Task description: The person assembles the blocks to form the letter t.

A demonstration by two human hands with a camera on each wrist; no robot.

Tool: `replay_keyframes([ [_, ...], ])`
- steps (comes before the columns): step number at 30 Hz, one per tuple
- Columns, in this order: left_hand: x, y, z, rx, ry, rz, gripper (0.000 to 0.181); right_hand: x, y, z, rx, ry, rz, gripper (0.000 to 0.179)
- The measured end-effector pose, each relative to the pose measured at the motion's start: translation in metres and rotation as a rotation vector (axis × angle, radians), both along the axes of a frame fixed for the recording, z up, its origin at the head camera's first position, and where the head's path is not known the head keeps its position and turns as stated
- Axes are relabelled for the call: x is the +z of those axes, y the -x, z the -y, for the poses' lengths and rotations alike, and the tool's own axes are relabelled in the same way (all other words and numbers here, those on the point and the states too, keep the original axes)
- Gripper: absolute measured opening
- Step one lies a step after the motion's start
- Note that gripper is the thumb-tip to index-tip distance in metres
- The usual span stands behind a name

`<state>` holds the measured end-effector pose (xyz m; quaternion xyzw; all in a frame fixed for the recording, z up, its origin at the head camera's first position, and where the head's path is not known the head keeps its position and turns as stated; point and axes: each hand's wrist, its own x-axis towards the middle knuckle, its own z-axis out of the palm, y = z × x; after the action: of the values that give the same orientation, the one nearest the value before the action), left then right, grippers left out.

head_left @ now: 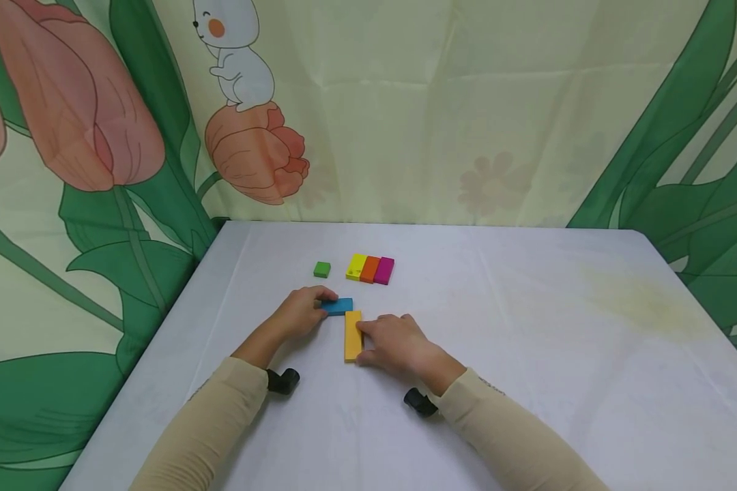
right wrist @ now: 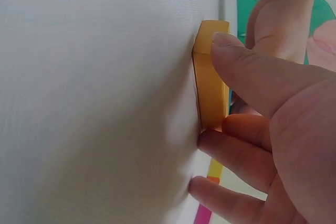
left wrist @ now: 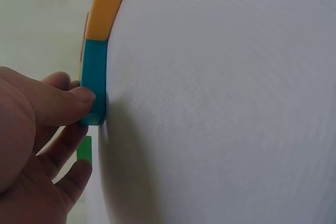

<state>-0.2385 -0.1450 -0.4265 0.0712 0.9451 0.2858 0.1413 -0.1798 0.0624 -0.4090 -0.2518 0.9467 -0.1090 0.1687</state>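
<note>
In the head view my left hand (head_left: 299,312) pinches a flat blue block (head_left: 339,307) by its left end, with the thumb on its near side. My right hand (head_left: 398,341) holds a longer orange-yellow block (head_left: 353,336) from the right, thumb towards the near end and fingers farther along. This block lies lengthwise away from me. Its far end meets the right part of the blue block's near side, making a corner. In the left wrist view the blue block (left wrist: 95,74) and the orange-yellow block (left wrist: 107,6) touch, flat on the white cloth.
Behind the hands a small green block (head_left: 322,269) lies alone. To its right, yellow (head_left: 356,266), orange (head_left: 370,269) and magenta (head_left: 383,271) blocks sit side by side. A white cloth covers the table (head_left: 559,354), and a printed curtain (head_left: 405,116) hangs behind its far edge.
</note>
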Motion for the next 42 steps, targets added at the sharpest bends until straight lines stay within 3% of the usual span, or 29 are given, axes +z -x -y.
replay_keyframes([
  [32,-0.0009,-0.0019,0.0018,0.001,0.000,-0.004,0.036,0.0009,-0.0009,0.0011,-0.008,-0.006,0.004,0.070],
  [42,-0.0005,-0.0032,0.0008,-0.020,0.013,-0.034,0.036,0.0013,-0.0015,0.0010,-0.008,-0.002,-0.004,0.070],
])
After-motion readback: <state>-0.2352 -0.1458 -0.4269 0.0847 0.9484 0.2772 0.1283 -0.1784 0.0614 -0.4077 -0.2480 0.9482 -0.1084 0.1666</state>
